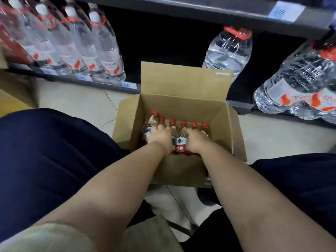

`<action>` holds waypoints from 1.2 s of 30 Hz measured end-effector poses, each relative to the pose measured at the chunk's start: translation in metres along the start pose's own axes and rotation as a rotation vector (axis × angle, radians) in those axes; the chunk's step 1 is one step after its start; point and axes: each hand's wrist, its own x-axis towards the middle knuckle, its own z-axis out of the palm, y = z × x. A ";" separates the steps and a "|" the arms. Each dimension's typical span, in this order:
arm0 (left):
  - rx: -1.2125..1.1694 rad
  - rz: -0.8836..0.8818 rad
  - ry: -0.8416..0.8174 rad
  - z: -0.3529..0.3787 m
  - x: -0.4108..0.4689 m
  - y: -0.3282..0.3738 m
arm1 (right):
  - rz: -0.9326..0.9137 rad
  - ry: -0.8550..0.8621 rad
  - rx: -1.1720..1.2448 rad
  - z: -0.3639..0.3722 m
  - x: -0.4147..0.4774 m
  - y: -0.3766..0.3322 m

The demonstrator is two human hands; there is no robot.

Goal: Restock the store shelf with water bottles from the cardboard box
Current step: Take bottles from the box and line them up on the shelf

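Note:
An open cardboard box (183, 170) stands on the floor between my knees, its far flap upright. Inside stand several small water bottles (181, 139) with red caps and red labels, in a row. My left hand (160, 137) is down in the box with its fingers curled over the bottles at the left end. My right hand (195, 140) grips bottles at the right end of the row. One bottle shows between my hands. The dark bottom shelf (163, 48) behind the box has a wide gap in its middle.
Tall bottles with white caps (101, 46) line the shelf's left part. A large jug (228, 51) stands right of the gap, and wrapped packs of big bottles (298, 84) fill the far right. Price tags run along the shelf edge (129, 85). Pale tiled floor surrounds the box.

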 end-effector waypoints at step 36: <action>-1.101 -0.785 -0.246 0.075 0.124 -0.046 | 0.500 -0.252 0.673 0.082 0.232 -0.035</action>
